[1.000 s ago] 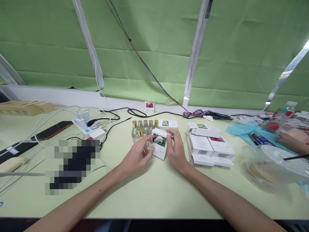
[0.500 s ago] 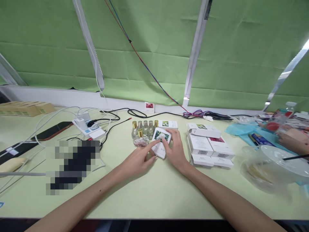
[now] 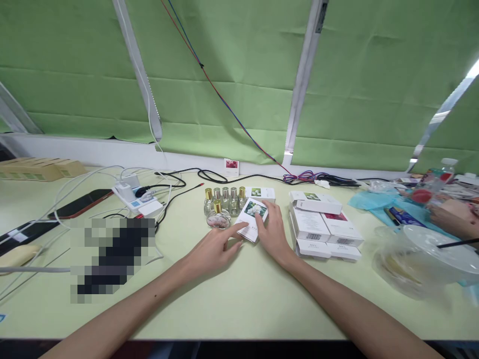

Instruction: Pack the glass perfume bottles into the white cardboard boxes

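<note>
A white card with a white-flower picture (image 3: 253, 212) lies tilted between my two hands in the middle of the table. My left hand (image 3: 211, 251) has its index finger on the card's lower left part and its thumb by the bottom corner. Along the right edge, my right hand (image 3: 274, 234) grips the card with bent fingers. Just left of it stands a group of small glass bottles with gold and silver caps (image 3: 225, 199). In front of them is a rounder, gold-capped bottle with a floral label (image 3: 218, 218).
White flower-print boxes (image 3: 314, 224) are stacked at the right. Farther right are a lidded plastic bowl (image 3: 434, 249) and another person's hand (image 3: 449, 219). A power strip (image 3: 145, 200) with tangled cables, phones and a pixelated dark patch occupy the left. A flower box (image 3: 264, 192) lies behind the card.
My left index finger has slid down from the card's picture to its lower left part. My right fingers have drawn back to the edge, so the flower picture shows more fully.
</note>
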A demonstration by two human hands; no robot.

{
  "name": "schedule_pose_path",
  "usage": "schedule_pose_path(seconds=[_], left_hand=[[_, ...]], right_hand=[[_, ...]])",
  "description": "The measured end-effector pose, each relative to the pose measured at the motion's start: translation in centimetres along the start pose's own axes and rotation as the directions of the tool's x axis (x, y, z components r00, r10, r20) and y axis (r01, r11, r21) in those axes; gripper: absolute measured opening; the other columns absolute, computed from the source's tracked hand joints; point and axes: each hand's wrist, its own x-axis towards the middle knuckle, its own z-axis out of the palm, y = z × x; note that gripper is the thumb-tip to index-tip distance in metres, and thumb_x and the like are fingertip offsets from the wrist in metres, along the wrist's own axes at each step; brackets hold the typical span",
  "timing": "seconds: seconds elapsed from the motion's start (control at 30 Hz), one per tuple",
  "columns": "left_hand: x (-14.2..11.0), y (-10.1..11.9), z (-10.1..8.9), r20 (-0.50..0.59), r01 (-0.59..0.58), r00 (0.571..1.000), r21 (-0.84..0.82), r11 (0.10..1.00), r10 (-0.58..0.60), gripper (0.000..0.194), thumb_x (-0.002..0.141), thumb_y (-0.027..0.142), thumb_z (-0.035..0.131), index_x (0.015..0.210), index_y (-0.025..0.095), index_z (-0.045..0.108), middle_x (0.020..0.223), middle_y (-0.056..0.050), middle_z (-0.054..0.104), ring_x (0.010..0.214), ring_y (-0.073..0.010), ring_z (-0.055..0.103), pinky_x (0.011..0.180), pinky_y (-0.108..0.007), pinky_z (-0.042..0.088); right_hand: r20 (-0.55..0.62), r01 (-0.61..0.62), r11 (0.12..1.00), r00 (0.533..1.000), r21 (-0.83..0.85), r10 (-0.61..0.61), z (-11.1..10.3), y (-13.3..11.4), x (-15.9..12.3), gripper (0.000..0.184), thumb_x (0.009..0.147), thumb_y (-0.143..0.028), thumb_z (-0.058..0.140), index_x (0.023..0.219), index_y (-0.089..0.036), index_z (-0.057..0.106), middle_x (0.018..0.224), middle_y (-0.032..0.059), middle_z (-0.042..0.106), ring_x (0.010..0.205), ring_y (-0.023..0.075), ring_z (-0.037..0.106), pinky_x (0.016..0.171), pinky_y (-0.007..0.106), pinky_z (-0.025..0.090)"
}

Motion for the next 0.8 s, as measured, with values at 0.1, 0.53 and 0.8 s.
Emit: schedule_pose_path(seconds=[0.1, 0.53, 0.8], left_hand=[[-0.1, -0.3, 0.2, -0.015, -0.024, 1.000, 0.013, 1.000, 0.024, 0.051, 0.095, 0.034, 0.052, 0.145, 0.023, 0.058, 0.043, 0.009, 0.045, 0.039, -0.0130, 0.039, 0.050, -0.024, 0.033], [0.0, -0.4, 0.4, -0.005, -0.009, 1.000, -0.001, 1.000, 0.009, 0.045, 0.093, 0.031, 0.054, 0.137, 0.026, 0.061, 0.045, 0.010, 0.047, 0.041, -0.0137, 0.045, 0.052, -0.024, 0.035], [0.0, -0.2, 0.2, -0.025, -0.025, 0.999, -0.032, 0.999, 0.025, 0.041, 0.095, 0.031, 0.052, 0.134, 0.023, 0.059, 0.048, 0.009, 0.050, 0.042, -0.0134, 0.045, 0.054, -0.025, 0.037]], right_hand=[[0.022, -0.066, 0.997, 0.997, -0.042, 0.067, 0.3, 0.6, 0.0, 0.044, 0.096, -0.031, 0.048, 0.137, -0.017, 0.051, 0.131, 0.0167, 0.057, 0.131, 0.0302, 0.049, 0.110, 0.052, 0.043], [0.135, -0.100, 0.966, 0.982, -0.237, 0.135, 0.4, 0.9, -0.3, 0.050, 0.095, -0.037, 0.050, 0.142, -0.018, 0.050, 0.139, 0.0180, 0.054, 0.133, 0.0358, 0.045, 0.112, 0.059, 0.036], [0.167, -0.070, 0.963, 0.979, -0.260, 0.116, 0.5, 0.3, -0.6, 0.055, 0.093, -0.042, 0.058, 0.143, -0.020, 0.050, 0.148, 0.0206, 0.044, 0.145, 0.0382, 0.035, 0.114, 0.061, 0.034]])
